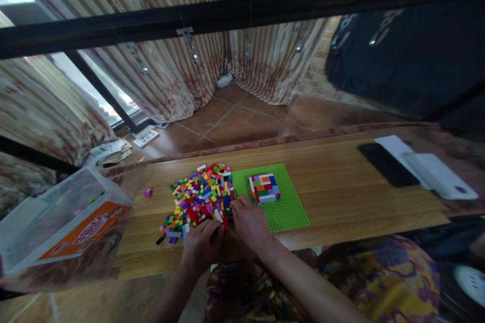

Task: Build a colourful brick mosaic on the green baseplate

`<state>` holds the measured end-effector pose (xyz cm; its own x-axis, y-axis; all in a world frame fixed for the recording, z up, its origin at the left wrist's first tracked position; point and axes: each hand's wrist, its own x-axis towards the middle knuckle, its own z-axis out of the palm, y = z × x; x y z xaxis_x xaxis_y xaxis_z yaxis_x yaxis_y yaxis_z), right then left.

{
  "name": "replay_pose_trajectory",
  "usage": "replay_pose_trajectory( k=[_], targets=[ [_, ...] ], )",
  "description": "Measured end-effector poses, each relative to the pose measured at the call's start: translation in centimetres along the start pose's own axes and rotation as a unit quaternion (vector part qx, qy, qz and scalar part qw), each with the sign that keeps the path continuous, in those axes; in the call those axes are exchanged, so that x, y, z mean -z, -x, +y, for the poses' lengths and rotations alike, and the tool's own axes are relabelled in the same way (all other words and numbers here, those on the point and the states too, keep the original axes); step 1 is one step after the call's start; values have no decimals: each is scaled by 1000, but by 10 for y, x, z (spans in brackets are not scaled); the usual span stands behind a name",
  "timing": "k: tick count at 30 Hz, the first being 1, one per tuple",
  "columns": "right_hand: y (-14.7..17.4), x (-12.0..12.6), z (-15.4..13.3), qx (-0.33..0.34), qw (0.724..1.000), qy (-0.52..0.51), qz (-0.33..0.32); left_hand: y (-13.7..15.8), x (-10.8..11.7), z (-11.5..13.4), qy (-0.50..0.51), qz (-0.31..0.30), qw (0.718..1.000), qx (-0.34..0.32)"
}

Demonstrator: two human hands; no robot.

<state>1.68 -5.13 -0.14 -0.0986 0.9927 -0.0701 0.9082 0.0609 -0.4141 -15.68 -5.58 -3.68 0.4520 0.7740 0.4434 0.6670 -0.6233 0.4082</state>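
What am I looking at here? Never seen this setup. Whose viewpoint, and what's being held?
No robot: these are a person's bare left hand and right hand, seen from a head-worn camera looking forward and down. On the wooden table lie a heap of colored bricks and a green baseplate carrying a small brick build. The left hand is at the heap's near edge; the right is between heap and baseplate. Whether the fingers hold a brick is too small to tell.

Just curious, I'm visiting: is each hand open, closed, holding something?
Left hand: curled at the brick pile; grip unclear.
Right hand: curled by the green baseplate; grip unclear.
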Motion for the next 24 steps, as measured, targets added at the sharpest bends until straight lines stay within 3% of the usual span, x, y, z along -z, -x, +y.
replay_pose_trajectory(
  k=[11,24],
  targets=[
    [1,-1,6,32,999,-16,19,-3,3,3,-4,2,1000,-1],
    [-5,-2,5,0,1000,-20,6,0,1,1,0,-12,1000,19]
  ],
)
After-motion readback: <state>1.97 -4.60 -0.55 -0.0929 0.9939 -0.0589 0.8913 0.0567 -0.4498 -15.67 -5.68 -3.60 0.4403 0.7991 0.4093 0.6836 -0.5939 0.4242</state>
